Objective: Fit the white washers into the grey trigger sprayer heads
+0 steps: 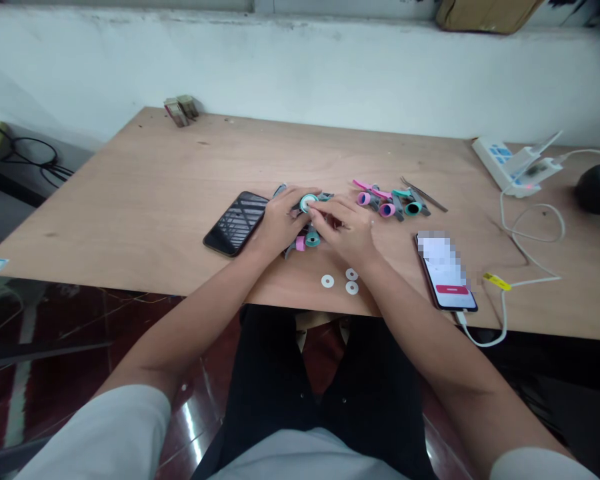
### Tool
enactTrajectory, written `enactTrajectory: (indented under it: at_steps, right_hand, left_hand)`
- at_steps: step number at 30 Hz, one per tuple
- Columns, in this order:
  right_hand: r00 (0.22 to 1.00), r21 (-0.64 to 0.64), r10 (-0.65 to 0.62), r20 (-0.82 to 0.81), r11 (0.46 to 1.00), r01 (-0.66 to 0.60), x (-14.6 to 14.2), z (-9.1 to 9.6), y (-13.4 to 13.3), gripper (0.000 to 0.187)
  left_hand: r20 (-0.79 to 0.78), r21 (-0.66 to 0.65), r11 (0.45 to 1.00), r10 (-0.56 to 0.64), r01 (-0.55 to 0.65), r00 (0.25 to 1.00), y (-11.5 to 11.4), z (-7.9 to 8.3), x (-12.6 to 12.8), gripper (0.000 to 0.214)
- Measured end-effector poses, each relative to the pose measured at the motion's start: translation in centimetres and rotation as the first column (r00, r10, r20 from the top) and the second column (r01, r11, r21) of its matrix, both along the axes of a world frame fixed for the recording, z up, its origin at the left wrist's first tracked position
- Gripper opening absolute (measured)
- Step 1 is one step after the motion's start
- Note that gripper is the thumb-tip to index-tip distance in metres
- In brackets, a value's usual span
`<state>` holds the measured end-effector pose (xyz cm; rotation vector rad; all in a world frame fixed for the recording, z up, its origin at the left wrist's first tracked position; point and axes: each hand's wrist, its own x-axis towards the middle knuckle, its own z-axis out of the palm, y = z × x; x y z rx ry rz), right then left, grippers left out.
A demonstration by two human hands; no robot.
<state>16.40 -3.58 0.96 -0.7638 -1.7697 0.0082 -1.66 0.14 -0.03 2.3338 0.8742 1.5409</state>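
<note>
The person's left hand [283,223] and right hand [343,230] are close together near the front edge of the wooden table [130,220]. Both hands hold a teal plastic ring piece [309,203] with a white centre: the left fingers [295,199] curl around it from the side, and the right fingers [325,212] press against its lower edge, almost closed. Just under the hands lie small grey parts with pink and teal rings [305,241]. In front of the hands, near the table edge, are three white flat washers [351,288]. A black smartphone [235,223] lies just beside the left hand. To the right, a second smartphone [445,270] lies with a white cable [505,320] plugged in. Farther away, a group of similar pink and teal parts [387,203] lies beside tweezers [425,195]. At upper right stands a white power strip [500,163], and a small unclear object [180,110] sits at the far edge, toward upper left.
</note>
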Motion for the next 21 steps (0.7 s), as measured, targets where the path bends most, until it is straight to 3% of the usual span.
enactTrajectory:
  at_steps: [3,8,14,16,21]
  right_hand:
    - [0.999,-0.061,0.013,-0.033,0.998,-0.015,0.0,-0.1,0.1,0.018]
    - [0.993,-0.243,0.040,-0.113,0.968,-0.066,0.2,-0.8,0.0,0.046]
    - [0.950,-0.450,0.179,-0.256,0.848,-0.281,0.3,-1.3,0.0,0.050]
    - [0.942,-0.475,0.200,-0.271,0.823,-0.312,0.1,-1.3,0.2,0.050]
    - [0.940,-0.461,0.178,-0.292,0.835,-0.301,-0.4,-1.1,0.3,0.048]
  left_hand:
    - [-0.019,0.006,1.000,0.024,-0.024,1.000,0.0,0.0,0.0,0.026]
    - [-0.022,0.053,0.998,0.020,-0.019,1.000,-0.2,0.2,0.1,0.027]
    - [-0.055,0.041,0.998,0.050,-0.047,0.997,-0.4,0.3,0.2,0.026]
    - [-0.077,0.028,0.997,0.075,-0.073,0.994,-0.4,0.2,0.1,0.025]
    - [-0.099,0.026,0.994,0.109,-0.107,0.989,0.0,0.0,0.0,0.023]
